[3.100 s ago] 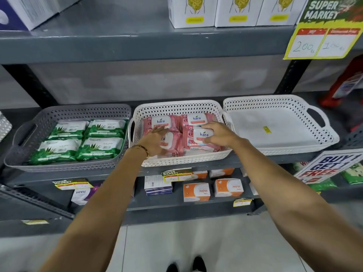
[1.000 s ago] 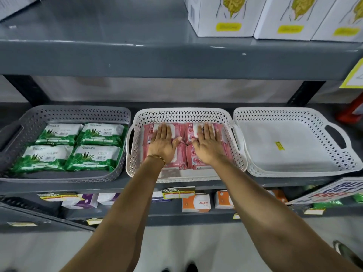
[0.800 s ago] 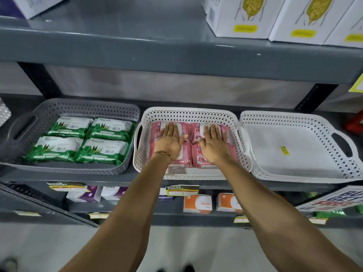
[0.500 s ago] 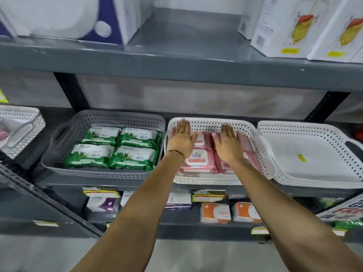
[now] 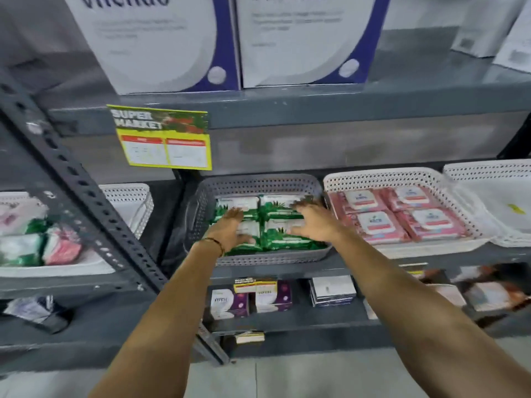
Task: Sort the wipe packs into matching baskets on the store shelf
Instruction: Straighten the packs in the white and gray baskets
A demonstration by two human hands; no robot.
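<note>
Nearest the camera, both bare forearms are stretching out toward the grey basket (image 5: pixel 258 183), and below that basket small purple-and-white boxes (image 5: pixel 230 303) are sitting on the lower shelf. The left hand (image 5: pixel 230 228) is lying flat on the green wipe packs (image 5: pixel 283 239) at the basket's left side, fingers loosely spread, gripping nothing. The right hand (image 5: pixel 314 222) is hovering over the basket's right half, fingers splayed wide and blurred, so contact with the packs is not clear. Four green packs are filling the grey basket two by two.

Just right of the grey basket, the white basket (image 5: pixel 382 176) is holding four pink wipe packs (image 5: pixel 399 216), also two by two. Further right of it, another white basket (image 5: pixel 488 170) is showing only a small yellow sticker (image 5: pixel 515 208). Left of the grey basket, past a slanted perforated steel post (image 5: pixel 86 196) that is cutting across the view, a white tray (image 5: pixel 126 193) is carrying a jumble of green and pink packs (image 5: pixel 37 239). Above the grey basket a yellow price tag (image 5: pixel 163 139) is hanging from the upper shelf edge (image 5: pixel 344 110), with large blue-and-white boxes (image 5: pixel 224 38) on top.

Half a second ago both hands were pressing flat on the pink packs; now they are over the green ones, and the view is swinging left, bringing in the mixed tray and the tag.
</note>
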